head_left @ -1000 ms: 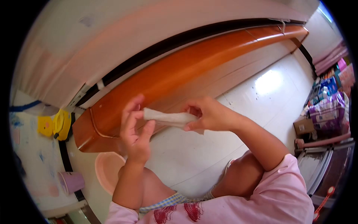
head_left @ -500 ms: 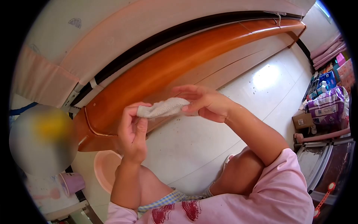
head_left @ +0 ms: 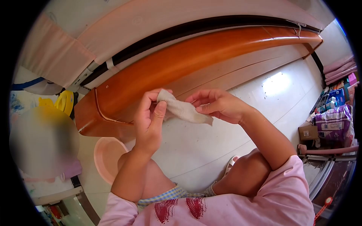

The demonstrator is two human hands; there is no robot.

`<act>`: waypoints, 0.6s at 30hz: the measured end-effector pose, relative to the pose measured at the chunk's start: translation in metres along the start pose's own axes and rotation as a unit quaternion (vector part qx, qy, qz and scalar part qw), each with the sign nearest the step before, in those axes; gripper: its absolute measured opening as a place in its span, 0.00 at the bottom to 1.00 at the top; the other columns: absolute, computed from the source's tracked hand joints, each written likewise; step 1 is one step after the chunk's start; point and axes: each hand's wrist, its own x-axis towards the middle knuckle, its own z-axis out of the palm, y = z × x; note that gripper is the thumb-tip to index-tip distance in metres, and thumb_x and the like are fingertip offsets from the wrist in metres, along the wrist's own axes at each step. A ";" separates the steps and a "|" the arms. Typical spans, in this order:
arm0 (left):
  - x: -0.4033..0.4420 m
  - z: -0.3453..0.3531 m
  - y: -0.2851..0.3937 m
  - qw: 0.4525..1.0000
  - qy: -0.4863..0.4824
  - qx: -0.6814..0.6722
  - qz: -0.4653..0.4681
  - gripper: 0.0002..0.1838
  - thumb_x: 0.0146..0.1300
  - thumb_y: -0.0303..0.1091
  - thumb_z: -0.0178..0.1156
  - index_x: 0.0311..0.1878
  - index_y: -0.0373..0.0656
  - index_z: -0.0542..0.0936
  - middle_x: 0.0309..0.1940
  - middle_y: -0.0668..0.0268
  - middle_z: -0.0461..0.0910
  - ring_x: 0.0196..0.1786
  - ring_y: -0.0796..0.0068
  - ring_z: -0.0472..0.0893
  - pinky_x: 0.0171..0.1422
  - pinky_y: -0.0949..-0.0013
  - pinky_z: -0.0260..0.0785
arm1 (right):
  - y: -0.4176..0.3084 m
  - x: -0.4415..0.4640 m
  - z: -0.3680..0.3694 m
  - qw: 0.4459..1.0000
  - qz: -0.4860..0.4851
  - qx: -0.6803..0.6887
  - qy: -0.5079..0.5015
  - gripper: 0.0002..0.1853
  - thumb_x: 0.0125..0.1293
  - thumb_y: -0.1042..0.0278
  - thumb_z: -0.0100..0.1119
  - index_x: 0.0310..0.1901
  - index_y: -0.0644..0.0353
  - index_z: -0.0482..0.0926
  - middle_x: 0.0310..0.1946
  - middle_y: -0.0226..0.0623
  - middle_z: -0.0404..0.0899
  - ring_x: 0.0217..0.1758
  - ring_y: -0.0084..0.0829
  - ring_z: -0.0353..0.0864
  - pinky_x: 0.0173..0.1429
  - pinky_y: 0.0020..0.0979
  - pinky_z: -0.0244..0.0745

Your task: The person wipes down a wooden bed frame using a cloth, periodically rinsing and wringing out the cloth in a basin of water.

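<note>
A small off-white cloth with a towel-like texture is held in the air before me, bunched lengthwise between both hands. My left hand pinches its left end between thumb and fingers. On the other side, my right hand grips the cloth's upper edge with thumb and forefinger, and a loose corner hangs below. Behind the hands runs the glossy orange-brown wooden bed frame. Neither hand touches the frame.
A pink basin stands on the floor left of my knees. A yellow object and a blurred round patch are at far left. On the right are a purple package, a cardboard box and a drawer unit.
Both hands have shifted right with the cloth. It was rolled narrow and now hangs more spread, with a corner drooping at the right. The right fingers have closed on its edge.
</note>
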 end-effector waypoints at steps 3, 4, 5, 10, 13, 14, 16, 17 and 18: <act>0.005 -0.006 -0.005 0.994 0.026 0.096 0.049 0.10 0.71 0.36 0.53 0.42 0.37 0.73 0.52 0.61 0.75 0.50 0.77 0.73 0.57 0.72 0.63 | -0.002 -0.002 0.001 1.000 -0.016 -0.020 -0.018 0.17 0.62 0.76 0.60 0.53 0.65 0.77 0.46 0.33 0.80 0.50 0.27 0.78 0.57 0.28 0.70; 0.007 -0.008 -0.007 0.981 0.053 0.159 0.095 0.11 0.70 0.36 0.55 0.40 0.36 0.74 0.51 0.59 0.75 0.51 0.77 0.73 0.57 0.71 0.64 | -0.003 -0.002 0.001 0.999 -0.027 -0.037 -0.028 0.17 0.61 0.76 0.60 0.53 0.65 0.78 0.45 0.33 0.80 0.50 0.27 0.78 0.58 0.29 0.69; 0.007 -0.010 -0.005 0.981 0.055 0.161 0.093 0.11 0.70 0.36 0.55 0.40 0.36 0.74 0.51 0.59 0.75 0.51 0.77 0.73 0.57 0.71 0.64 | -0.003 -0.002 0.000 0.999 -0.026 -0.036 -0.030 0.17 0.61 0.76 0.60 0.53 0.65 0.78 0.45 0.33 0.80 0.50 0.27 0.78 0.58 0.29 0.69; 0.008 -0.015 0.003 0.981 -0.004 -0.123 -0.149 0.15 0.65 0.33 0.61 0.51 0.36 0.74 0.54 0.62 0.75 0.57 0.72 0.74 0.61 0.71 0.64 | 0.002 0.004 -0.007 0.997 -0.033 -0.062 0.033 0.11 0.61 0.76 0.61 0.46 0.62 0.78 0.43 0.30 0.79 0.46 0.25 0.76 0.54 0.27 0.69; 0.007 -0.016 0.010 0.983 -0.048 -0.121 -0.132 0.24 0.58 0.30 0.66 0.57 0.34 0.72 0.54 0.60 0.76 0.58 0.70 0.74 0.63 0.69 0.66 | 0.000 0.002 -0.006 0.997 -0.051 -0.027 0.058 0.07 0.62 0.75 0.59 0.42 0.63 0.78 0.42 0.31 0.79 0.46 0.24 0.75 0.54 0.26 0.67; 0.007 -0.016 0.009 0.983 -0.048 -0.121 -0.132 0.24 0.58 0.30 0.66 0.57 0.34 0.72 0.54 0.60 0.76 0.58 0.70 0.74 0.63 0.69 0.66 | -0.001 0.002 -0.008 0.997 -0.051 -0.028 0.058 0.07 0.62 0.75 0.59 0.42 0.63 0.78 0.42 0.31 0.79 0.46 0.24 0.75 0.54 0.26 0.67; 0.007 -0.017 0.006 0.984 -0.050 -0.123 -0.117 0.28 0.55 0.25 0.65 0.60 0.34 0.70 0.53 0.62 0.76 0.55 0.73 0.75 0.61 0.70 0.67 | -0.003 0.001 -0.012 0.997 -0.052 0.012 0.048 0.08 0.63 0.71 0.60 0.43 0.61 0.76 0.41 0.31 0.78 0.46 0.24 0.74 0.53 0.26 0.67; 0.008 -0.017 0.006 0.984 -0.050 -0.124 -0.118 0.28 0.55 0.25 0.65 0.60 0.34 0.70 0.53 0.62 0.76 0.55 0.73 0.75 0.61 0.70 0.67 | -0.004 0.000 -0.009 0.997 -0.051 0.012 0.048 0.08 0.63 0.71 0.60 0.43 0.61 0.76 0.41 0.31 0.78 0.46 0.24 0.74 0.53 0.26 0.67; 0.008 -0.018 0.007 0.985 -0.046 -0.117 -0.122 0.29 0.54 0.24 0.64 0.61 0.34 0.69 0.53 0.61 0.76 0.55 0.72 0.75 0.62 0.70 0.67 | -0.007 -0.003 -0.005 0.994 -0.079 -0.040 0.057 0.09 0.63 0.69 0.61 0.43 0.61 0.76 0.41 0.30 0.78 0.45 0.23 0.74 0.53 0.26 0.67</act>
